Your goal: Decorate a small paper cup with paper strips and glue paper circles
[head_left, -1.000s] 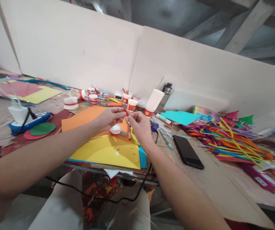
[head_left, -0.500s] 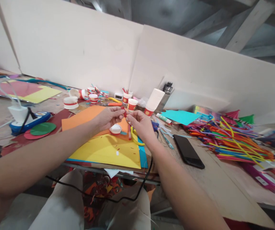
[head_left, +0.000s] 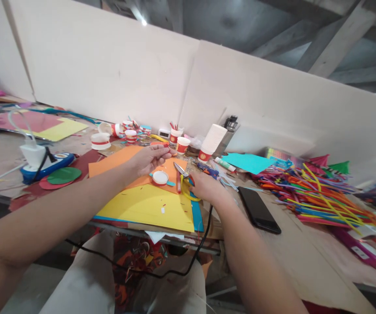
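Note:
Above the orange paper (head_left: 119, 162), my left hand (head_left: 150, 159) pinches a small red paper piece (head_left: 166, 145) between thumb and fingertips. My right hand (head_left: 206, 186) is closed at the yellow-handled scissors (head_left: 185, 188), its fingers on the handle loops; the blades point away and to the left. Between my hands, a small cut-down paper cup (head_left: 160, 177) with light-blue tabs lies on the paper. Beside the scissors is a thin red strip (head_left: 178, 182). Yellow paper (head_left: 148, 209) with small scraps spreads in front.
Behind stand red-and-white cups (head_left: 183, 145) and a tall cup stack (head_left: 213, 141). A blue glue gun (head_left: 208, 169) lies right of the scissors, then a black phone (head_left: 259, 210) and many pipe cleaners (head_left: 325, 192). At left sits a blue power strip (head_left: 49, 167).
My right hand has left the red piece and moved down and right to the scissors. My left hand still holds the red piece, in nearly the same place.

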{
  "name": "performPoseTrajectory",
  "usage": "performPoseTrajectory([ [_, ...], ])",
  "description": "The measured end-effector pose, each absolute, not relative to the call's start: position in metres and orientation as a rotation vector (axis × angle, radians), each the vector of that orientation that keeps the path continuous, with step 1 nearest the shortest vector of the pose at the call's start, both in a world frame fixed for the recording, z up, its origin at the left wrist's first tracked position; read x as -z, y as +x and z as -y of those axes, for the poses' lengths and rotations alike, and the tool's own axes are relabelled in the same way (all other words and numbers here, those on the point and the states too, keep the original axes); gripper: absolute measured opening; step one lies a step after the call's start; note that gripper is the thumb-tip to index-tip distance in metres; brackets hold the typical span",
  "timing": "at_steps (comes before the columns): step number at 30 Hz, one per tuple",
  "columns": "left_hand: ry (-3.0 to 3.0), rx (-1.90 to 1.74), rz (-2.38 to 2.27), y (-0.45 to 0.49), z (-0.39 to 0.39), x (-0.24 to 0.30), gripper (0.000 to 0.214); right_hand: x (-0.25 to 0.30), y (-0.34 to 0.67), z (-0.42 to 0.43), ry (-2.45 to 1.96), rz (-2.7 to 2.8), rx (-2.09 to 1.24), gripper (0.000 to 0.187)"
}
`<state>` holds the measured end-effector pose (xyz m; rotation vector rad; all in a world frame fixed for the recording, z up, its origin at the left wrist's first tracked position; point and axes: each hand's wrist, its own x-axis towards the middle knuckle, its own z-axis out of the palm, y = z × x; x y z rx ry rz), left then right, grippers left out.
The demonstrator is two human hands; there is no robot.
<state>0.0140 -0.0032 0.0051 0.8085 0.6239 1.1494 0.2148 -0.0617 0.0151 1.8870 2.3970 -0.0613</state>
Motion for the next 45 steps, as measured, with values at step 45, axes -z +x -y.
performPoseTrajectory([
  [45,1.224,-1.032,-0.649,-0.030,-0.037,0.001,0.008,-0.029,0.222,0.076,1.491,-2.838,1.713,0.049],
])
